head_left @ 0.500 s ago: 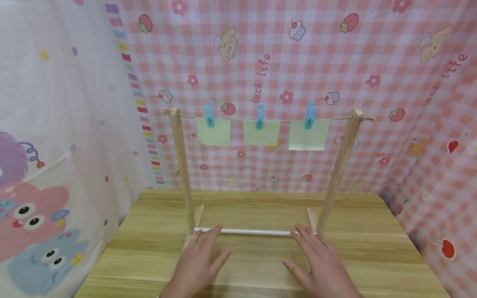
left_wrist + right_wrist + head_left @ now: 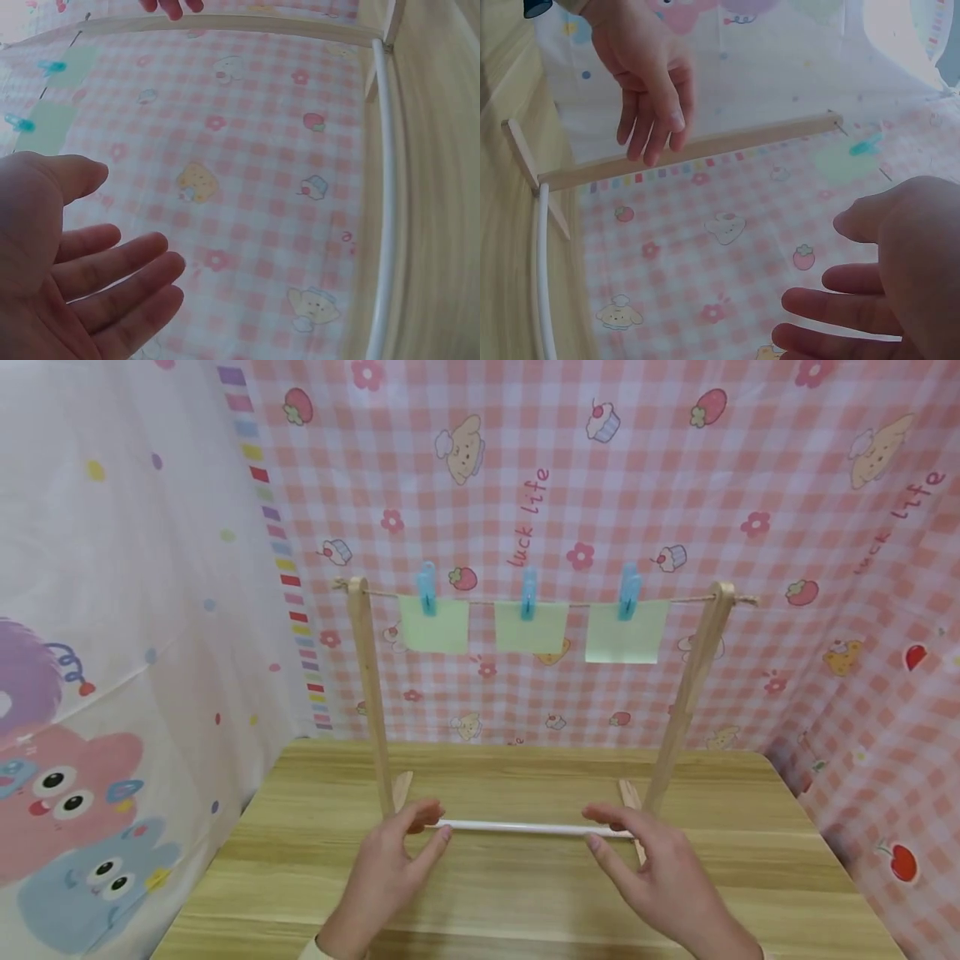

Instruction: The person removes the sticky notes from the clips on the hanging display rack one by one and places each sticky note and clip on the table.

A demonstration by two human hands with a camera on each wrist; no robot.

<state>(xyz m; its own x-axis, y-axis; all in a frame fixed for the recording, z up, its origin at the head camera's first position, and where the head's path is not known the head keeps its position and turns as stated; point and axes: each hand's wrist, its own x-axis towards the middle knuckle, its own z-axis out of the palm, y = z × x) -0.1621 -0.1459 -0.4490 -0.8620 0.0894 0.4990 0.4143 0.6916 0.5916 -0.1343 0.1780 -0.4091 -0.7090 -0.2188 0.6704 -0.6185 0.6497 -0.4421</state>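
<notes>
A wooden stand has a left post (image 2: 371,702), a right post (image 2: 688,697) and a white rod (image 2: 517,827) joining them low down. Between the post tops runs a string (image 2: 480,602). Three light green paper notes (image 2: 435,631) hang from it, each under a blue clothespin (image 2: 529,597). My left hand (image 2: 390,868) is nearest the rod's left end, my right hand (image 2: 660,868) nearest its right end. In the wrist views the fingers of the left hand (image 2: 97,285) and right hand (image 2: 870,292) are loosely bent, holding nothing, apart from the rod.
The stand rests on a wood-grain table (image 2: 517,902). Behind it hangs a pink checked cloth (image 2: 525,693), continuing along the right side. A white cloth with cartoon figures (image 2: 187,693) covers the left side.
Both hands have lifted away from the rod's ends, their fingers bending more and turning inward. The stand, notes and clothespins look the same; the head view has shifted slightly.
</notes>
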